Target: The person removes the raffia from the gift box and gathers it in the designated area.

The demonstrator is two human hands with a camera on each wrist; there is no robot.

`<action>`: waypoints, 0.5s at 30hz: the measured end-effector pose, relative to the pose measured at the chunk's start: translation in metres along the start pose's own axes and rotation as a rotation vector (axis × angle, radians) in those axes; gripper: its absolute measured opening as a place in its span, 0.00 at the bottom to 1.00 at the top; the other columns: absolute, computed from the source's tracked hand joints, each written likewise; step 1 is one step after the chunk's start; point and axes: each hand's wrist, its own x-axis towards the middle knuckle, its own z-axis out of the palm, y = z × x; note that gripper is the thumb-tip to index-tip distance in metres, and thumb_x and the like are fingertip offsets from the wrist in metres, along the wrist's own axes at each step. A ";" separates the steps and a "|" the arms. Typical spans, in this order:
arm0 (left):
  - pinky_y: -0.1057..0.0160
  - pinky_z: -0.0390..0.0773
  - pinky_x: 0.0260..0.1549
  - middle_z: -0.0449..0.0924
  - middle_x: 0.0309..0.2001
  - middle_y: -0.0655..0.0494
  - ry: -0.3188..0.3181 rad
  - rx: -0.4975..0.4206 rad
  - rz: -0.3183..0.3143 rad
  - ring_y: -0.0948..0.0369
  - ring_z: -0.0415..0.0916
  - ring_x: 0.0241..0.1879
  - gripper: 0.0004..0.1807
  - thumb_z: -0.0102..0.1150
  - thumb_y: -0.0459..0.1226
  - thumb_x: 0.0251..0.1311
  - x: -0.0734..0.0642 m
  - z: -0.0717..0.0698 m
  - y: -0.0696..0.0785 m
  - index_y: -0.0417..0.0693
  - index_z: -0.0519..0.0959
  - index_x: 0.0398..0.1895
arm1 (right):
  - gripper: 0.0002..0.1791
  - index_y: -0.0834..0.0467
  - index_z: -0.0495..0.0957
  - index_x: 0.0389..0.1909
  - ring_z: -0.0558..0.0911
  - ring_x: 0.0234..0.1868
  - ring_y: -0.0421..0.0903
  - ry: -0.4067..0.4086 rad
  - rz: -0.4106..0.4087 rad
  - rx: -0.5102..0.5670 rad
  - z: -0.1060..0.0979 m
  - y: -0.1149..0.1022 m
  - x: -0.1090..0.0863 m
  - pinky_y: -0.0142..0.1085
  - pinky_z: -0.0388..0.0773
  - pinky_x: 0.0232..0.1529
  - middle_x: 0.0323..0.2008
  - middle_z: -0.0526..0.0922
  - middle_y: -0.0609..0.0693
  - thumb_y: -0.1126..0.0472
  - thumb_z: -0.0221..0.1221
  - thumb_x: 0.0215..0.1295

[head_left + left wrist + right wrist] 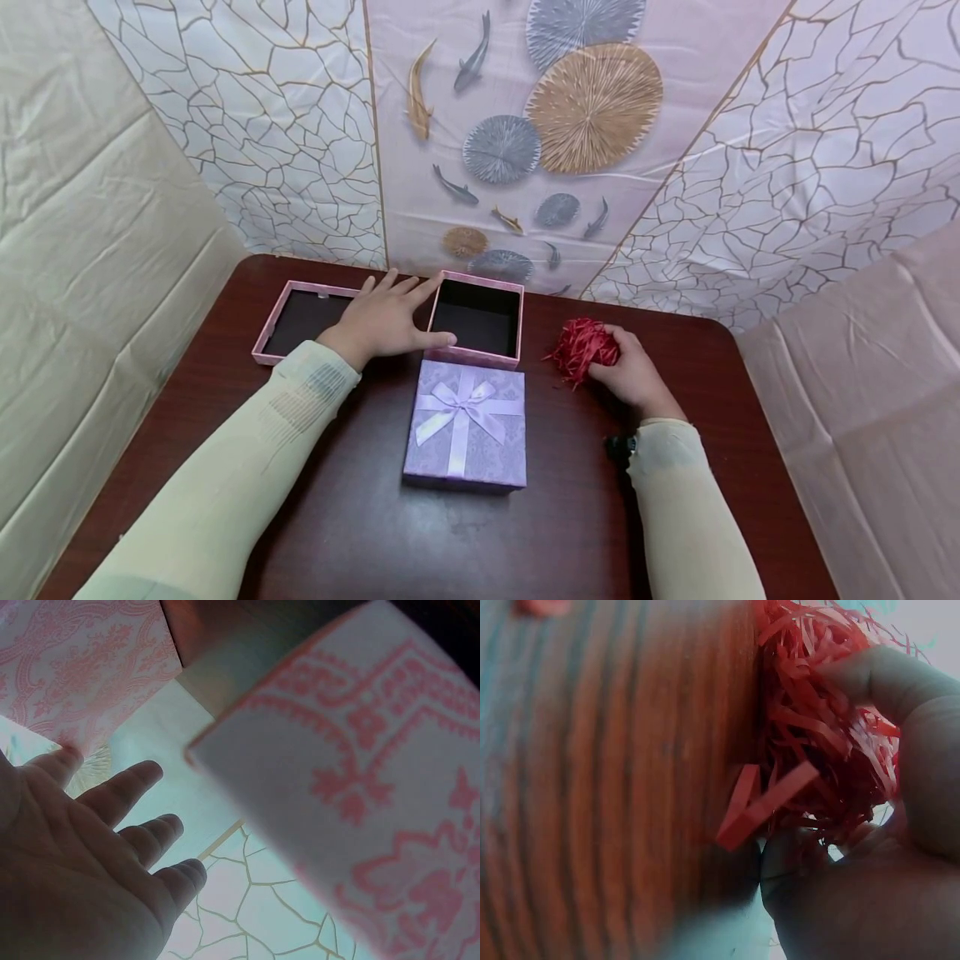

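In the head view my left hand is spread at the left side of an open pink box with a black inside. Its thumb and index finger lie at the box's rim, and the left wrist view shows the fingers straight beside the pink patterned wall. A pink-edged lid, black inside, lies upturned left of that hand. My right hand grips a tuft of red shredded paper right of the box. In the right wrist view, thumb and fingers curl around the red strips close over the wood.
A closed purple gift box with a ribbon bow stands just in front of the pink box. All of it rests on a dark red-brown table. A patterned cloth hangs behind the table's far edge, with pale cloth at both sides.
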 end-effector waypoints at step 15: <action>0.27 0.41 0.88 0.48 0.93 0.45 -0.004 0.061 0.006 0.34 0.37 0.92 0.69 0.43 0.93 0.52 0.001 -0.002 0.000 0.78 0.44 0.94 | 0.52 0.54 0.59 0.88 0.70 0.74 0.69 -0.054 -0.005 -0.061 -0.008 -0.002 -0.003 0.67 0.70 0.76 0.80 0.62 0.70 0.51 0.75 0.69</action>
